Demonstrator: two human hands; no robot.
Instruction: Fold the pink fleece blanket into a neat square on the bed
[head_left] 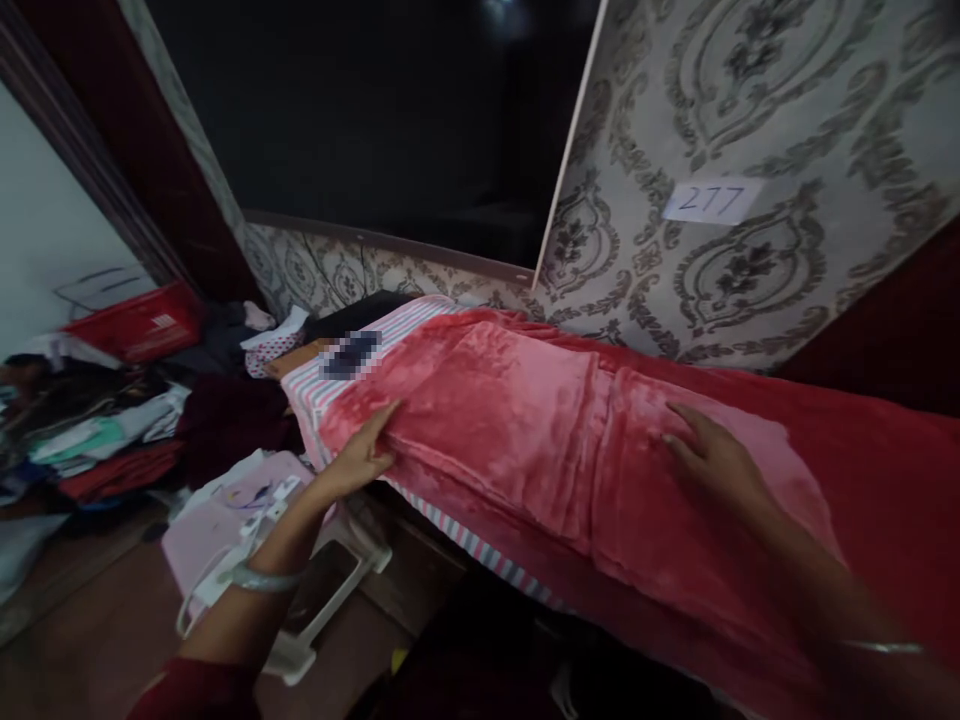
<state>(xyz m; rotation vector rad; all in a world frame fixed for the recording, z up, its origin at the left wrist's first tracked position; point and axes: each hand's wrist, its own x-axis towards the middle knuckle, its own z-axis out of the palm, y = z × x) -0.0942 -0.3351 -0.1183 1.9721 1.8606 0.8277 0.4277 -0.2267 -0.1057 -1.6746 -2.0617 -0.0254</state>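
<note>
A red plush cloth [525,420] lies spread over a long board covered in pink-and-white striped fabric [390,340]. My left hand [364,455] pinches the cloth's near left edge, fingers closed on it. My right hand [709,455] rests flat on top of the cloth further right, fingers stretched out and pressing down. A metal bangle shows on each wrist.
A pink plastic stool [247,520] with small items stands below my left arm. Piles of folded clothes [97,440] and a red basket [142,320] fill the left. Patterned wallpaper with a paper label reading 277 [711,200] backs the board; a dark window is above.
</note>
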